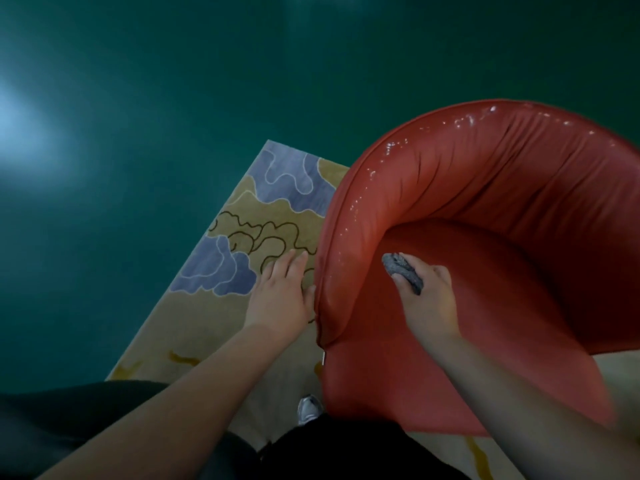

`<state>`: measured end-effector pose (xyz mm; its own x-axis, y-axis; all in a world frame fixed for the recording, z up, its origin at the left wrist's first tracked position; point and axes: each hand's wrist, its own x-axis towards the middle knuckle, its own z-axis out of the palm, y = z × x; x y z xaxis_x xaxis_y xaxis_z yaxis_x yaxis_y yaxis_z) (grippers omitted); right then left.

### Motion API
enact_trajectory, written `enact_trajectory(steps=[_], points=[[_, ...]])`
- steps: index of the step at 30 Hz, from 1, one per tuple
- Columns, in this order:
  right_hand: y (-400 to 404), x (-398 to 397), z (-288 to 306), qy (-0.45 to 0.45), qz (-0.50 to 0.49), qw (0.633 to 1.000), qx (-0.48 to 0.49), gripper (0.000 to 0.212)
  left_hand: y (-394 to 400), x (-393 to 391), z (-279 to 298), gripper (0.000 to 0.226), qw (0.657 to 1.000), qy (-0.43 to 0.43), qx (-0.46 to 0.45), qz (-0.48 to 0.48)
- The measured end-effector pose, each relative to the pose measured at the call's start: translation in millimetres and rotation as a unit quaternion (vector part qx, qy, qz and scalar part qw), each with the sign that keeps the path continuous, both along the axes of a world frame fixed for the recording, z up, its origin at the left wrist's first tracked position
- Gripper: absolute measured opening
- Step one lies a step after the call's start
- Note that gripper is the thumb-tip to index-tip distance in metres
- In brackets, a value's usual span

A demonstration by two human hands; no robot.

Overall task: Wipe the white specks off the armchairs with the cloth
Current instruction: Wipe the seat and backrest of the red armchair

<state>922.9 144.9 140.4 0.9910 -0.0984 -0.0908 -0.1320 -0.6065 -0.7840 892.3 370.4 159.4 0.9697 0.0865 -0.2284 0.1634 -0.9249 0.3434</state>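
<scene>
At far left you have the dark green floor (138,168), with a pale glare near the picture's edge. Next comes the tan rug (194,323) with its blue cloud shapes and brown curls; its near corner is cut off by your dark clothing.

Your left hand (280,296) lies relaxed, fingers straight and pointing away from you, its thumb side touching the outer left edge of the red armchair (485,209). It grasps nothing. Below it, the tip of a grey shoe (308,408) shows on the rug.

The armchair curves like a bowl around its seat, and nothing lies in the seat but your right hand. White specks (391,147) run along the top rim and down the left arm; those at the rim's far right blur out.

Your right hand (427,299) grips the grey cloth (403,271), bunched into a wad whose long axis points up and left, its tip against the inner left wall just above the seat. Most of the cloth is hidden in your fingers. The chair's right side is cut off.
</scene>
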Motion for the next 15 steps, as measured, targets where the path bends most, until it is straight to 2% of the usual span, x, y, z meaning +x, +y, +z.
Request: enact_trajectory(steps=[5,12,15], points=[[11.1,13.1,-7.9,0.006,0.003,1.000,0.004,0.040,-1.5,17.6,-8.3,0.061,0.999,0.020,-0.033,0.010],[36.7,15.7,-21.8,0.013,-0.057,0.998,0.005,0.041,11.7,70.3,-24.7,0.068,0.993,0.054,-0.082,-0.066],[54.8,16.2,-28.8,0.022,-0.115,0.993,0.003,0.040,19.8,97.4,-31.4,0.075,0.984,0.080,-0.100,-0.125]])
